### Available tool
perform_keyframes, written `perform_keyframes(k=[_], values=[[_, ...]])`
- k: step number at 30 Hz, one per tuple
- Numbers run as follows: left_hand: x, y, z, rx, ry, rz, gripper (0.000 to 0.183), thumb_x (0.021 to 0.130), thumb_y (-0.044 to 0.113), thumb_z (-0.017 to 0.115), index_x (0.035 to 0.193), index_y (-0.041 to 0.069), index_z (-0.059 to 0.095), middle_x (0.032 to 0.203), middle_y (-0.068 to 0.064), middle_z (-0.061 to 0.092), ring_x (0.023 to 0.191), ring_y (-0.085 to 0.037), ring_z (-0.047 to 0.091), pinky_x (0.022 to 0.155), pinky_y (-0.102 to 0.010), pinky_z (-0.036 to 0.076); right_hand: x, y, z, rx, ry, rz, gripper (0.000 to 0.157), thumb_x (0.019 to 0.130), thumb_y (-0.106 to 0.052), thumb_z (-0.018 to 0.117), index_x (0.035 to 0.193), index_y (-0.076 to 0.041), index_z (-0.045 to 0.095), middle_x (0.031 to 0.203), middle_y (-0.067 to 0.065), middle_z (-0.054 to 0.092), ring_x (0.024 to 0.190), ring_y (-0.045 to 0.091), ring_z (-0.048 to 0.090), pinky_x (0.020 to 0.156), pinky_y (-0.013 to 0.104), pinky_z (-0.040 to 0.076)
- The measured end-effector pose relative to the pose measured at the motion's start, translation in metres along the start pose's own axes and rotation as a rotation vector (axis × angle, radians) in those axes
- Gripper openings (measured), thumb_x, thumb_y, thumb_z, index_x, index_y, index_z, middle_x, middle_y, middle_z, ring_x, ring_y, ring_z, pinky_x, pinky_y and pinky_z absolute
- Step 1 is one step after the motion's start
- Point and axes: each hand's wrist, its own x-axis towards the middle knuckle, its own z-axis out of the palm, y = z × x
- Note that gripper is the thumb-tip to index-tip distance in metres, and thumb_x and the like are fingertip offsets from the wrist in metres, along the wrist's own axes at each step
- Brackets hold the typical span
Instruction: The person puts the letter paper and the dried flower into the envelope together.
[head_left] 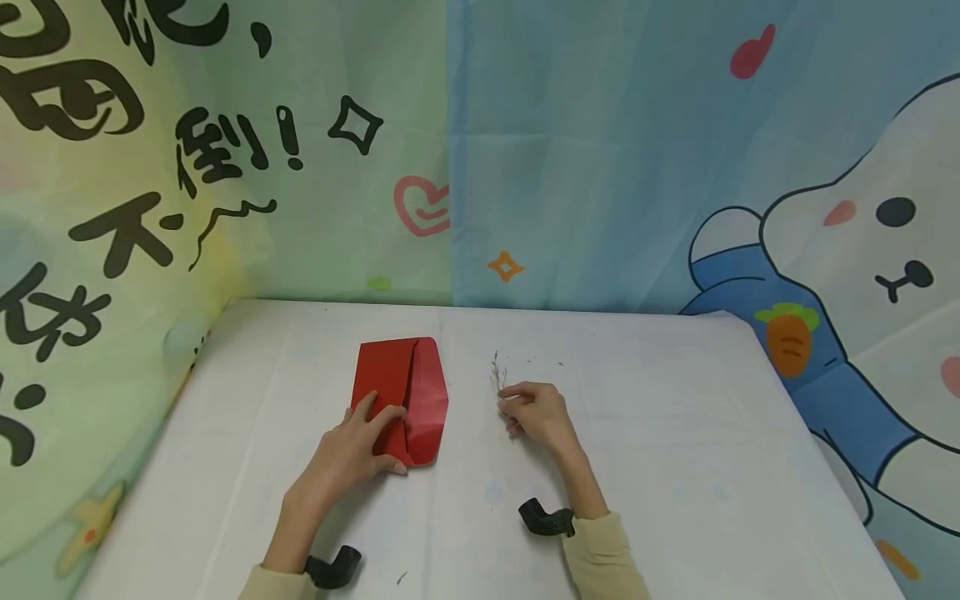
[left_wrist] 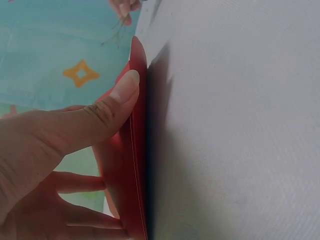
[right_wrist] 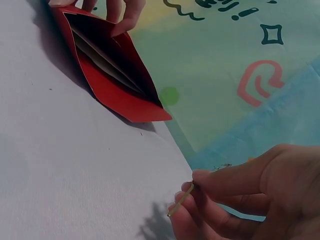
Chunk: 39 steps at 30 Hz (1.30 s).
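A red paper envelope point(head_left: 384, 362) lies on the white table with its flap point(head_left: 429, 400) folded out to the right. My left hand point(head_left: 348, 446) holds it by the body, thumb point(left_wrist: 117, 95) at the near edge and fingers spread over the other side. Seen from the right wrist, the envelope's mouth gapes, and a pale paper point(right_wrist: 107, 64) shows inside. To the right of the envelope, my right hand point(head_left: 540, 414) pinches a thin dried sprig point(head_left: 496, 372) between thumb and fingers. Its fine branched tips point away from me, while the cut stem point(right_wrist: 180, 201) sticks out below the fingers.
Tiny dark plant bits point(head_left: 560, 363) lie on the white tabletop point(head_left: 675, 433) beyond my right hand, and another small piece point(head_left: 402, 577) near the front. A printed cloth backdrop point(head_left: 570, 167) rises behind the table. Black wrist devices point(head_left: 333, 568) sit at both sleeves.
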Motion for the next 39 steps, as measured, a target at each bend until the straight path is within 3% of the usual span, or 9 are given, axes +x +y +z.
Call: perform_keyframes(k=[15,39], values=[[0.0,-0.004,0.002,-0.019,0.013,0.013,0.072,0.069,0.043,0.085,0.132,0.031,0.052,0.151,-0.021,0.038,0.13,-0.049,0.047,0.086,-0.06,0.051,0.0,-0.013,0.018,0.055,-0.064,-0.036,0.017,0.088,-0.01,0.07,0.104,-0.003,0.073,0.078,0.016,0.071,0.055,0.016,0.065,0.056,0.034,0.058],[0.001,-0.004,0.004,0.019,0.052,0.031,0.073,0.067,0.043,0.086,0.131,0.03,0.054,0.147,-0.022,0.039,0.126,-0.047,0.05,0.08,-0.058,0.054,0.003,-0.029,0.05,0.116,-0.123,-0.063,0.013,0.086,-0.012,0.072,0.095,-0.002,0.074,0.079,0.015,0.073,0.055,0.014,0.064,0.054,0.031,0.057]])
